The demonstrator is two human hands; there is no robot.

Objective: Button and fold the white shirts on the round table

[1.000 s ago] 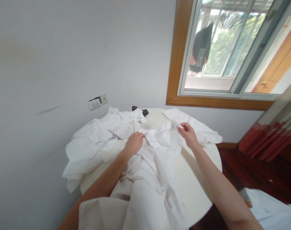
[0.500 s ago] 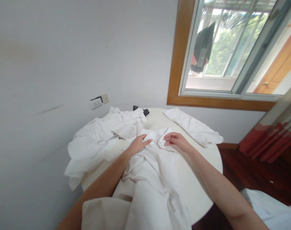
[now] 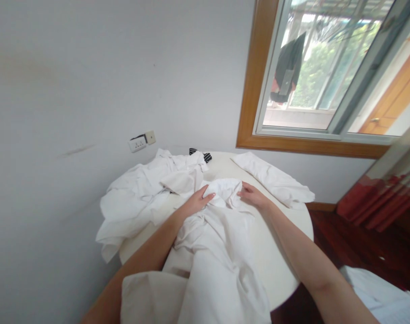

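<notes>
A white garment [image 3: 221, 243] lies lengthwise on a round white table [image 3: 279, 270] in front of me, hanging over the near edge. My left hand [image 3: 195, 202] rests on the garment's far end, fingers closed on a fold of the cloth. My right hand [image 3: 252, 195] lies just to the right on the same bunched collar end [image 3: 225, 189], fingers curled onto the fabric. Both hands are close together, the bunched cloth between them.
A heap of white clothes [image 3: 140, 193] covers the table's left side against the wall, with a black-and-white striped piece [image 3: 200, 154] behind. A folded white cloth [image 3: 275, 180] lies at the far right. A wall socket [image 3: 139, 143], a wood-framed window [image 3: 319, 81], dark floor at right.
My right hand came in from the right, bringing the garment's far edge toward the left hand. The cloth is now bunched between both hands. The left hand barely shifted.
</notes>
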